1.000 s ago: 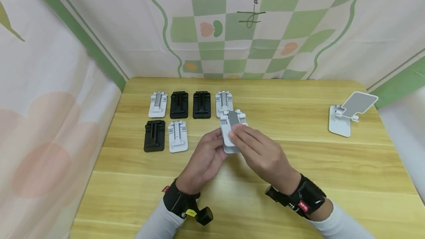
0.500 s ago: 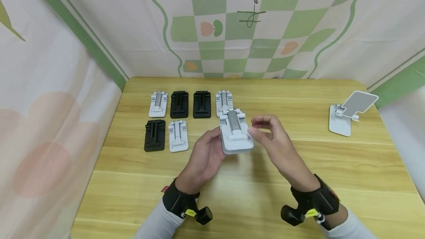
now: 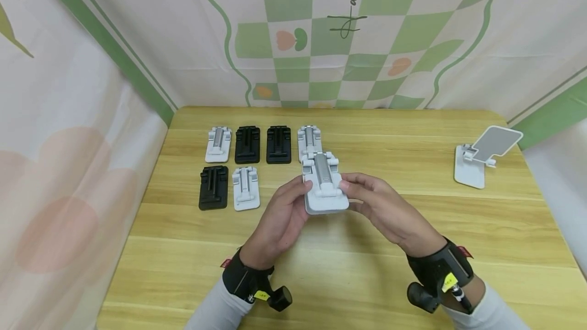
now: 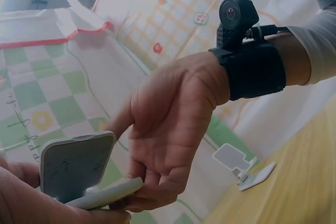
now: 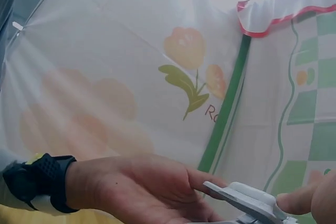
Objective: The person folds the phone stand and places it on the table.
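Note:
Above the table, a white foldable phone stand (image 3: 326, 200) with a grey strip is held between both hands. My left hand (image 3: 282, 215) grips its left side, thumb on the edge, and my right hand (image 3: 387, 210) pinches its right side with the thumb on top. The left wrist view shows the stand's plate (image 4: 77, 163) tilted away from its base (image 4: 105, 193), so it is partly unfolded. Some fingers are hidden beneath the stand. In the right wrist view only its white edge (image 5: 247, 198) shows between the hands.
Folded phone stands, white (image 3: 246, 188) and black (image 3: 213, 187), lie in two rows at the left; one white stand (image 3: 309, 139) is just behind the held one. An unfolded white stand (image 3: 470, 167) stands at the right. A printed curtain (image 3: 293, 39) hangs along the table's back edge.
My right hand moved off the top of the stand, swung out to the right, then came back to pinch its right edge. My left hand kept its hold, its thumb now on the front.

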`<state>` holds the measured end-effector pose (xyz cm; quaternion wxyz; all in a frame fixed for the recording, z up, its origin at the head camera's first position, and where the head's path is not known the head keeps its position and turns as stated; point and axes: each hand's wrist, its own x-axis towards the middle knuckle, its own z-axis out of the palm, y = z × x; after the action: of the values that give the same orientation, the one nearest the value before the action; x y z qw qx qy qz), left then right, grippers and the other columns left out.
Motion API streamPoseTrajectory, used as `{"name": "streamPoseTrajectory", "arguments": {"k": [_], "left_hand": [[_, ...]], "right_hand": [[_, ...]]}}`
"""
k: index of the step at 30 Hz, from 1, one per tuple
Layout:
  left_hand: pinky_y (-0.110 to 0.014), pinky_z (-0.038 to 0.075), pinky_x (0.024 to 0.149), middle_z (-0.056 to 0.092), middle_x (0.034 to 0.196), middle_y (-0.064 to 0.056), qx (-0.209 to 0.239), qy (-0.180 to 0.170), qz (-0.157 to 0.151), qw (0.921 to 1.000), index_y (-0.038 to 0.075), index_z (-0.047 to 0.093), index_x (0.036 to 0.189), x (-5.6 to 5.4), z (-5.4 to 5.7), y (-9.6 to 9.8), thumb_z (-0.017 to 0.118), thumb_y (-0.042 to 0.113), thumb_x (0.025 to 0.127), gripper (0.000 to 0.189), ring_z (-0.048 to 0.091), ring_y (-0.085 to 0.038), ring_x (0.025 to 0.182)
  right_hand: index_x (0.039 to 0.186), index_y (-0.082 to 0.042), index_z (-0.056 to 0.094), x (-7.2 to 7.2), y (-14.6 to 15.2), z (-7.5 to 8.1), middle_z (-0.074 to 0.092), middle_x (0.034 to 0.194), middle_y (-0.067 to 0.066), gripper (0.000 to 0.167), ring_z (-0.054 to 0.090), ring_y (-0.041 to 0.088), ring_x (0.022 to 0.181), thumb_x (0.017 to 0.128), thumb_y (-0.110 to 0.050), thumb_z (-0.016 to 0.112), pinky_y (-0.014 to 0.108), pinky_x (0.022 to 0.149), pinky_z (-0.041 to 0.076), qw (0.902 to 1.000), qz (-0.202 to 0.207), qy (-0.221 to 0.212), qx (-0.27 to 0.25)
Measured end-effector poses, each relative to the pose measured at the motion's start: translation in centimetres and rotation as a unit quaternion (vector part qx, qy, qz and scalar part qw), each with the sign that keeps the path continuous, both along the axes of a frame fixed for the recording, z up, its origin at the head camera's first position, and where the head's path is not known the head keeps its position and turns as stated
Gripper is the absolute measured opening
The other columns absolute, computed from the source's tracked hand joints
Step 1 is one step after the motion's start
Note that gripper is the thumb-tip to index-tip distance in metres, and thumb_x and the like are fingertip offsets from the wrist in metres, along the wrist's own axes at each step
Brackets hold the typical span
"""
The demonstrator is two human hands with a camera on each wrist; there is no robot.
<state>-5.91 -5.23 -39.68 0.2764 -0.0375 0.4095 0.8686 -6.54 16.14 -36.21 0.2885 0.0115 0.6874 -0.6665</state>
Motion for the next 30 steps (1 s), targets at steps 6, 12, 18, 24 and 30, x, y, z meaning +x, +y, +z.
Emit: {"name": "streamPoseTrajectory", "arguments": {"k": [6,12,18,24,30], "left_hand": [[-0.038,0.027,0.128,0.036,0.164,-0.004,-0.06,0.025,-0.007,0.9978,0.003,0.034,0.158,0.0,0.0,-0.1,0.046,0.021,0.109,0.053,0.033,-0.018,0.153],[-0.031,0.043,0.115,0.045,0.157,-0.014,-0.102,0.017,0.007,0.9946,-0.005,0.041,0.151,-0.2,-0.3,-0.2,0.054,0.014,0.106,0.051,0.047,-0.019,0.138],[-0.022,0.051,0.096,0.051,0.15,-0.02,-0.119,0.006,0.022,0.9926,-0.008,0.046,0.147,-0.3,-0.5,-0.2,0.058,0.008,0.103,0.049,0.056,-0.016,0.12],[-0.022,0.053,0.093,0.052,0.148,-0.022,-0.123,0.005,0.027,0.992,-0.009,0.046,0.146,-0.3,-0.3,0.0,0.058,0.005,0.102,0.048,0.057,-0.015,0.117],[-0.022,0.053,0.087,0.056,0.142,-0.024,-0.139,0.006,0.028,0.9899,-0.01,0.051,0.143,-0.3,-0.4,0.0,0.057,0.002,0.101,0.044,0.059,-0.014,0.107]], "right_hand": [[0.148,0.01,0.037,-0.2,0.1,-0.6,0.052,0.141,0.021,0.057,0.062,0.013,0.117,0.108,-0.028,0.053,0.026,0.099,0.055,0.9999,-0.005,-0.005,-0.009],[0.146,0.012,0.037,-0.3,0.3,-1.0,0.054,0.138,0.019,0.056,0.063,0.013,0.115,0.108,-0.026,0.053,0.027,0.098,0.056,0.9998,-0.01,-0.01,-0.012],[0.145,0.013,0.037,-0.3,0.4,-1.4,0.057,0.132,0.018,0.053,0.065,0.014,0.113,0.107,-0.021,0.053,0.028,0.096,0.057,0.9998,-0.011,-0.004,-0.016],[0.145,0.015,0.035,-0.1,0.5,-1.5,0.058,0.131,0.019,0.054,0.065,0.014,0.112,0.107,-0.018,0.053,0.028,0.095,0.058,0.9997,-0.006,0.0,-0.024],[0.145,0.016,0.036,-0.1,0.5,-1.8,0.06,0.129,0.018,0.052,0.067,0.015,0.109,0.106,-0.015,0.053,0.029,0.093,0.059,0.9997,-0.006,0.0,-0.024]]}}
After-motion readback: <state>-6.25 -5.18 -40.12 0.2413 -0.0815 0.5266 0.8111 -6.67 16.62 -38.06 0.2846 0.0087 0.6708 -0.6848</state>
